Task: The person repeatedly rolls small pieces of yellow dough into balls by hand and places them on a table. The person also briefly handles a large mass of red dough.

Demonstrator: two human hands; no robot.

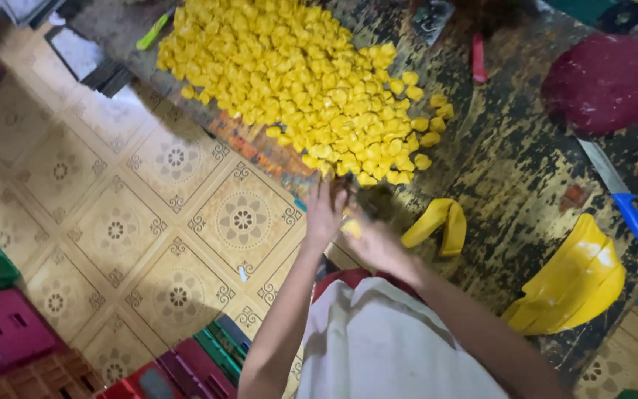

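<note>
Your worn, dark bench (pixel 511 170) carries a big heap of folded yellow pieces (pixel 297 81), two curled yellow strips (pixel 437 222), a stack of yellow sheets (pixel 574 284), a blue-handled knife (pixel 618 192) and a maroon round pad (pixel 603 81).

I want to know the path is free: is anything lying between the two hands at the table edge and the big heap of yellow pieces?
Nothing visible. The left hand and right hand sit just below the heap of yellow pieces, with only dark table between. The curled yellow strip lies off to the right.
</note>
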